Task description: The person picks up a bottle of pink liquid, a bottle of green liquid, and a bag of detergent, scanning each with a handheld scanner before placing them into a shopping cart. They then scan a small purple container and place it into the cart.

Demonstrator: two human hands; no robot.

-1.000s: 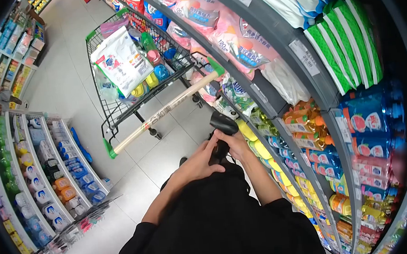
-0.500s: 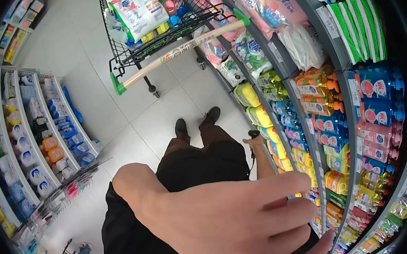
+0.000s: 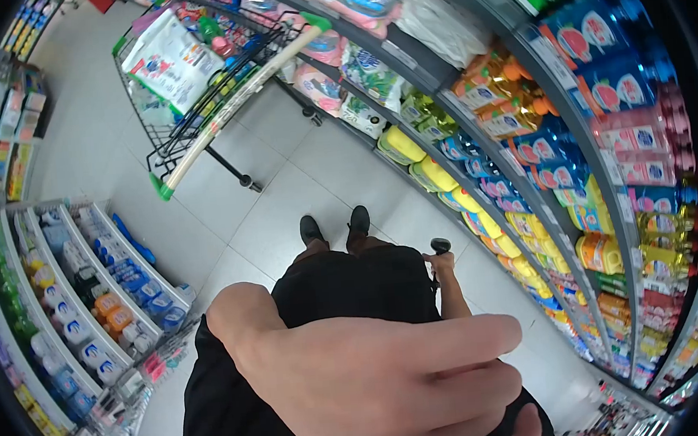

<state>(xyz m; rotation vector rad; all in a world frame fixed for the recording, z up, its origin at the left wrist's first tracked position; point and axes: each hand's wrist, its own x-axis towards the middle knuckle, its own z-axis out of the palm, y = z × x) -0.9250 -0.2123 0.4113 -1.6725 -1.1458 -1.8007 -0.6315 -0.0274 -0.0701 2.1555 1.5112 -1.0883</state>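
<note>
- Our left hand (image 3: 379, 388) is raised very close to the camera and fills the view from 6 to 7 o'clock. Its back faces us, and the forearm rises from the 8 o'clock side.
- Its fingers (image 3: 457, 345) are stretched out straight and lie side by side, pointing towards 3 o'clock. We see nothing held in them, and the palm is turned away from us.
- Our right arm hangs straight down by our hip, just right of centre, with the right hand (image 3: 444, 262) at its low end.
- That hand is curled tight around the grip of a scanner (image 3: 440, 246). Only the scanner's head shows above the knuckles.
- The scanner looks black, small and rounded at the top. It is too small for us to make out more.
- It sits just right of centre, beside our dark trousers and near the lower rows of the right-hand shelves (image 3: 571, 118).
- Those shelves curve from 12 down to 4 o'clock, packed with blue, pink, orange and yellow bottles and packs.
- A shopping cart (image 3: 164, 142) stands at 11 o'clock, well apart from both hands. It has a pale handle bar (image 3: 233, 96) with green ends and a large white bag (image 3: 168, 60) inside.
- Our black shoes (image 3: 310, 227) stand on the pale tiled floor (image 3: 313, 180) at the centre.
- A second shelf unit (image 3: 83, 280) of small bottles runs along 9 o'clock.
</note>
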